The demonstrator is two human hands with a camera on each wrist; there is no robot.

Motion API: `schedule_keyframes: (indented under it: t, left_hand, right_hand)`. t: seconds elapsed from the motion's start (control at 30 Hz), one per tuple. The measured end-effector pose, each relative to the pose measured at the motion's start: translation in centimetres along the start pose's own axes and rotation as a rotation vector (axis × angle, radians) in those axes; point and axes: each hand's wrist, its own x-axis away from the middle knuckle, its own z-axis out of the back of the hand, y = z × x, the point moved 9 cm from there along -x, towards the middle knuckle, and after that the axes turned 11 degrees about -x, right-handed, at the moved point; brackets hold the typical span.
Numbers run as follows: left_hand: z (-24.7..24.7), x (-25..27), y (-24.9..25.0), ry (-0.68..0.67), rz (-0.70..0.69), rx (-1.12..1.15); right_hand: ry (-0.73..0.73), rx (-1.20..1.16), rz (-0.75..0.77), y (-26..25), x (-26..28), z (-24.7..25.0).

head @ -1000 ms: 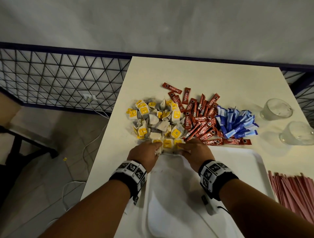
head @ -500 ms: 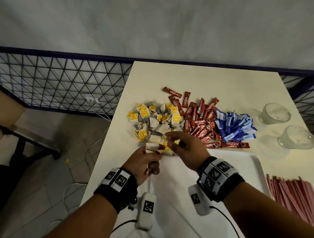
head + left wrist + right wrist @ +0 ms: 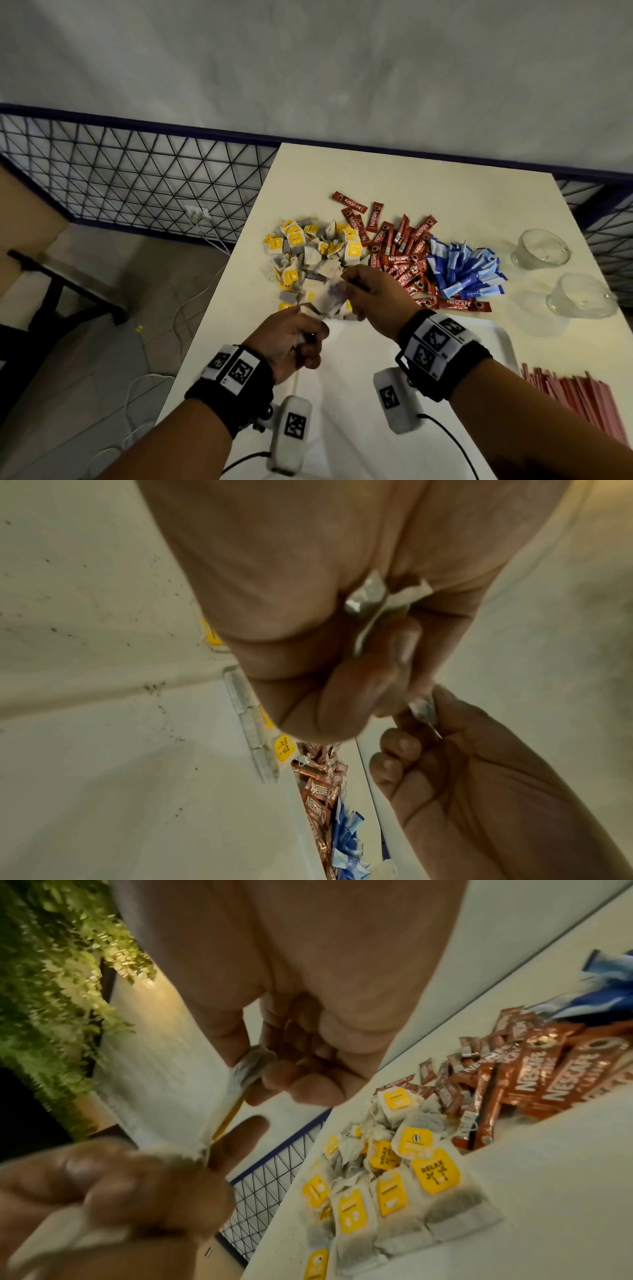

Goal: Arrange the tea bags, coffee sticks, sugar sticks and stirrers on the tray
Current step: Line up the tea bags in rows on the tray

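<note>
- left hand (image 3: 291, 337): fingers curled around a few tea bags, above the tray (image 3: 496, 342) near edge.
- right hand (image 3: 375, 291): pinches one tea bag (image 3: 329, 298) above the pile.
- on the bench (image 3: 428, 185): heaps of tea bags (image 3: 308, 250), coffee sticks (image 3: 397, 253), sugar sticks (image 3: 462, 270), too many to count; two glasses (image 3: 540, 247); stirrers (image 3: 579, 401) at the right.

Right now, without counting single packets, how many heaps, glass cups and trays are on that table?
Tea bag heap: 1
Coffee stick heap: 1
Sugar stick heap: 1
Stirrer bundle: 1
Glass cups: 2
Tray: 1
Total: 7
</note>
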Motion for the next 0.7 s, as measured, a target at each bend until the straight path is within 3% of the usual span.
schedule_keyframes:
  t: [0.07,0.13,0.23,0.3,0.37,0.4,0.5,0.57,0.7]
  left_hand:
    - [1.5,0.0,0.1,0.109,-0.044,0.001]
    - [3.2,0.2,1.2,0.266,-0.162,-0.166]
    - [3.9,0.5,2.7,0.338,-0.273,-0.421]
    - [4.2,0.3,2.7,0.357,-0.268,-0.66]
    - [4.7,0.3,2.3,0.428,-0.212,-1.059]
    - [4.9,0.7,2.5,0.469,-0.227,-1.124]
    - [4.0,2.0,4.2,0.48,-0.481,-0.912]
    - [2.1,2.6,5.9,0.411,-0.632,-0.911]
    - [-0.7,2.5,7.8,0.332,-0.687,-1.036]
  right_hand:
    - [0.032,-0.162,-0.073,0.8,0.1,0.6]
    - [0.015,-0.323,-0.135,1.5,0.3,0.4]
    - [0.001,-0.441,-0.179,1.9,0.5,0.1]
    - [0.027,-0.522,-0.19,1.7,0.5,0.2]
    - [0.05,-0.586,-0.2,1.5,0.5,0.5]
    - [0.051,-0.599,-0.203,1.5,0.6,0.5]
    - [0.03,-0.598,-0.208,1.2,0.7,0.4]
    - [0.001,-0.586,-0.232,1.4,0.8,-0.1]
    - [-0.032,-0.506,-0.248,1.3,1.3,-0.7]
